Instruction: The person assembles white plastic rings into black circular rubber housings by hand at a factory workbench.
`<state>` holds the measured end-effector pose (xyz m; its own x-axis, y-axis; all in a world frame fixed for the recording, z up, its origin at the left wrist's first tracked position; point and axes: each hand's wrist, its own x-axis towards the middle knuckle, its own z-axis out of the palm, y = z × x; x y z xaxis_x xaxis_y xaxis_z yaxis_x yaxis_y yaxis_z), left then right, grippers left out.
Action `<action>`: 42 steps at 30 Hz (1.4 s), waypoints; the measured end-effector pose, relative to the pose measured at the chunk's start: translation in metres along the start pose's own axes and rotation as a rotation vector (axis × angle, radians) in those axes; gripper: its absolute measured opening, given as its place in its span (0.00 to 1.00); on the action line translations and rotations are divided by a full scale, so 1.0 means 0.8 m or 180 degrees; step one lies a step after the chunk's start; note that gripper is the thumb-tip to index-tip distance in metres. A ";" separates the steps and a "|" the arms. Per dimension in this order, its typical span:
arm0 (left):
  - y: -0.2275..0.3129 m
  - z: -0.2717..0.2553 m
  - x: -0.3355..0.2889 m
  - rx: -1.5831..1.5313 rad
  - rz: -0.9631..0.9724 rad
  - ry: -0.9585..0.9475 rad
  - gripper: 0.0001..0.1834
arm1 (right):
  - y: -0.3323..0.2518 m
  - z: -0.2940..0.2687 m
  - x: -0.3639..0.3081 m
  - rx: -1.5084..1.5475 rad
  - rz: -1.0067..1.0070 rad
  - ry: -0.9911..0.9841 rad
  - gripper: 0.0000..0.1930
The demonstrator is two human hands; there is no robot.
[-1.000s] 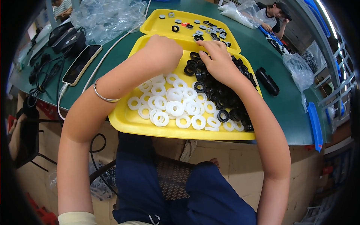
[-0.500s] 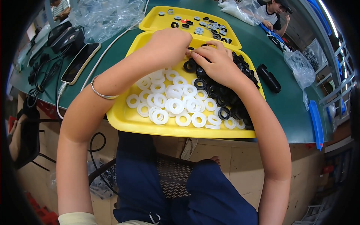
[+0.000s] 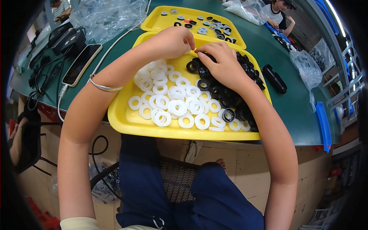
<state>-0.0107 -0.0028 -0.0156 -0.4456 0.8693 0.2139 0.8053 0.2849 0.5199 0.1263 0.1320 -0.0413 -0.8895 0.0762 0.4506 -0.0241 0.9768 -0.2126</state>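
Note:
A yellow tray [image 3: 119, 122] lies before me, with a loose heap of white ring washers [image 3: 177, 107] on its left and a pile of black rings [image 3: 226, 100] on its right. My left hand [image 3: 177, 41] is above the tray's far part, its fingers curled together around a small whitish piece that looks like a white ring washer. Close beside it, my right hand [image 3: 220, 57] rests over the far edge of the black pile, thumb and fingers bent towards each other. Whatever lies between them is mostly hidden. One black ring sits among the white ones near the front.
Behind stands a second yellow tray [image 3: 153, 23] holding scattered grey and black rings. A phone [image 3: 82, 65] with a cable, black adapters [image 3: 69, 40] and clear plastic bags [image 3: 107, 19] lie left. To the right are a black cylinder [image 3: 274, 79] and a blue strip [image 3: 324, 126]. Another person sits far right.
My left hand has drawn slightly up and left, away from my right hand, and its fingers now show a whitish piece. The right hand has barely shifted.

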 end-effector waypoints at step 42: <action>0.024 0.002 -0.003 -0.2484 0.0617 0.0286 0.11 | -0.017 -0.020 0.001 0.1732 0.0350 0.1378 0.16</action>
<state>0.0063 0.0012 -0.0074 -0.3826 0.8291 0.4076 0.3811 -0.2603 0.8871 0.1334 0.1217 -0.0241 -0.6410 0.3519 0.6821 -0.2696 0.7288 -0.6294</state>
